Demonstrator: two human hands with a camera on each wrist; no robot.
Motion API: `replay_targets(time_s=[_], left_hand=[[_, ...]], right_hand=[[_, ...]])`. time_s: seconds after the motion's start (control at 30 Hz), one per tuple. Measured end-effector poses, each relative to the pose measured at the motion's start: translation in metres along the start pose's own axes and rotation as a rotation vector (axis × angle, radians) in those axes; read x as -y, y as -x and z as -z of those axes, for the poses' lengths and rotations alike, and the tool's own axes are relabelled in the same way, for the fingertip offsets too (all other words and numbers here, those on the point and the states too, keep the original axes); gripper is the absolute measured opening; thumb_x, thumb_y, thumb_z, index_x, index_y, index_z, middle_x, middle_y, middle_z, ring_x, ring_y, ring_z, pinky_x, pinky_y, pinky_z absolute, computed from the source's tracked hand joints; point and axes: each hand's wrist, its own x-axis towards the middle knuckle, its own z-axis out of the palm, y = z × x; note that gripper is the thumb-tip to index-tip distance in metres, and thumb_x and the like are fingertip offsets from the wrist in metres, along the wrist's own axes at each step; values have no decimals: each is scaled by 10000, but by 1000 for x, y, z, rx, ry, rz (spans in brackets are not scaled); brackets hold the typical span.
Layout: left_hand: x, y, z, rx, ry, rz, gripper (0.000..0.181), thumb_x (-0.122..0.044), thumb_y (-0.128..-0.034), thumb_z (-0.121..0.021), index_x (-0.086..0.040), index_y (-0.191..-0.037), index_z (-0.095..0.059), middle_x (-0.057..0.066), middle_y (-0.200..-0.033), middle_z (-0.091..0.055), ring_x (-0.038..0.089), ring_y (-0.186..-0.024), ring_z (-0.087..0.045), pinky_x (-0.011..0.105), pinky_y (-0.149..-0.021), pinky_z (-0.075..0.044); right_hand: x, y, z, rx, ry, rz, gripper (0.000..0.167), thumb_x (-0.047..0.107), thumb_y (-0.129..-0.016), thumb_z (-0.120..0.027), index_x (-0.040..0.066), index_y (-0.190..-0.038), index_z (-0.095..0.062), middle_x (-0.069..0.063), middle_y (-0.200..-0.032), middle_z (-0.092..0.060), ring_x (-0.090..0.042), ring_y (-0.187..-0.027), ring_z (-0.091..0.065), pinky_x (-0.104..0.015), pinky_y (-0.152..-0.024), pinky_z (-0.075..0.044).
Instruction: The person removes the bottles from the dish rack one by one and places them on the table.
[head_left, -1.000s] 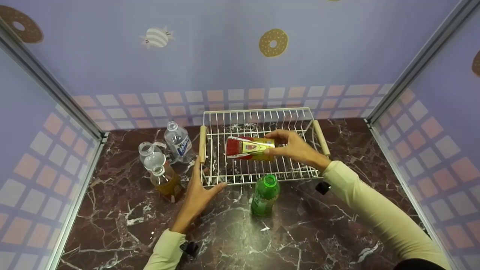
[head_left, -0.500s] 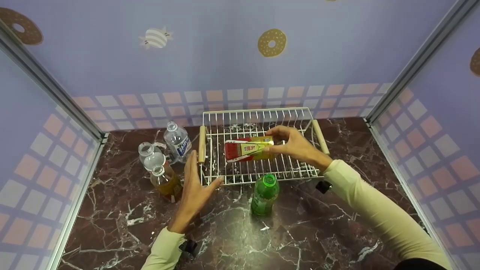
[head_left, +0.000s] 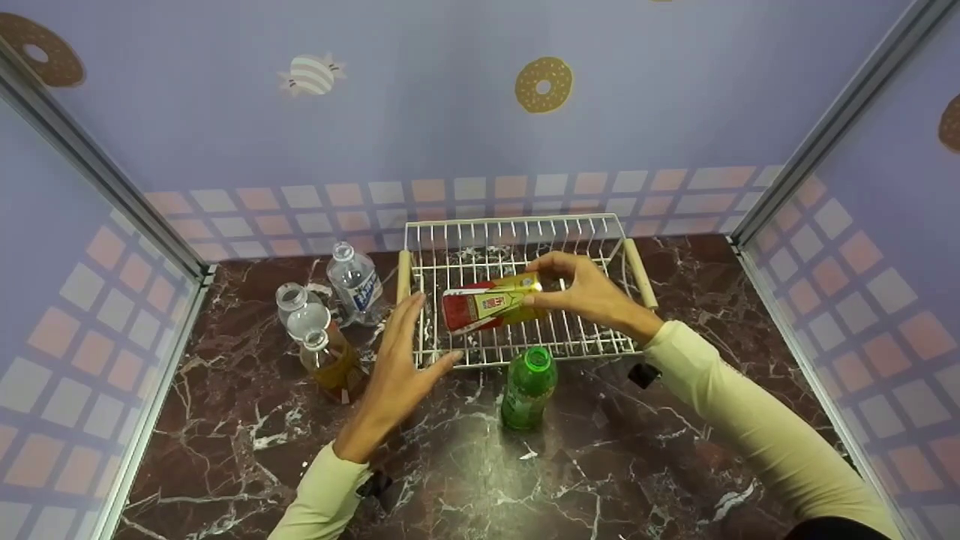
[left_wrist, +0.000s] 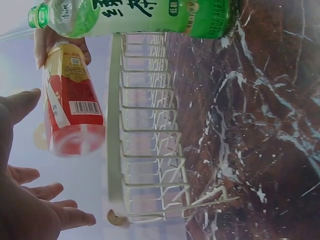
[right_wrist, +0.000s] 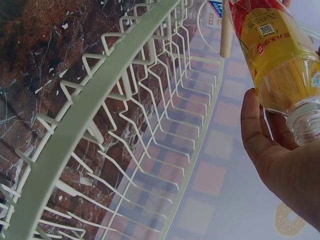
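Observation:
A bottle with a red and yellow label [head_left: 491,302] lies nearly level above the white wire rack [head_left: 517,363]. My right hand [head_left: 589,296] grips it near its neck end, which points right; the right wrist view shows the neck uncapped. The base points left, toward my left hand [head_left: 397,367]. That hand is spread, its fingers straight and its thumb apart, beside the rack's left wooden handle [head_left: 405,274]. In the left wrist view a gap shows between its fingers and the base of the held bottle [left_wrist: 75,110].
A green bottle [head_left: 529,390] stands in front of the rack. Left of the rack stand a clear bottle with a blue label [head_left: 356,283], another clear bottle [head_left: 304,311] and a bottle with an amber label [head_left: 330,364]. Patterned panels enclose the marble surface [head_left: 480,487].
The held bottle has shifted slightly left, its base end tilting toward me. My left hand has come off the rack's left side and moved right, nearer the bottle's base.

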Motion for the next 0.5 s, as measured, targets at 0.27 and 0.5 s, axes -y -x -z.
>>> replay_targets(time_s=[0.27,0.5], left_hand=[[-12,-5,1,35,-23,-45,983,-238,-918,-907,10,-1687,-346,219,-1751,-337,407,-1616,-338,602,-1332,-279],[-21,-11,1,65,-39,-71,974,-203,-917,-906,15,-1685,-347,218,-1740,-358,391,-1607,-358,576,-1329,-302]], right_hand=[[8,3,-5,10,10,2,542,208,-913,-909,8,-1364,-684,-135,-1215,-738,-286,-1073,-689,-363,-924,-626],[13,4,-9,17,36,30,552,200,-907,-911,3,-1370,-685,-137,-1219,-742,-314,-1077,-689,-369,-925,-628]])
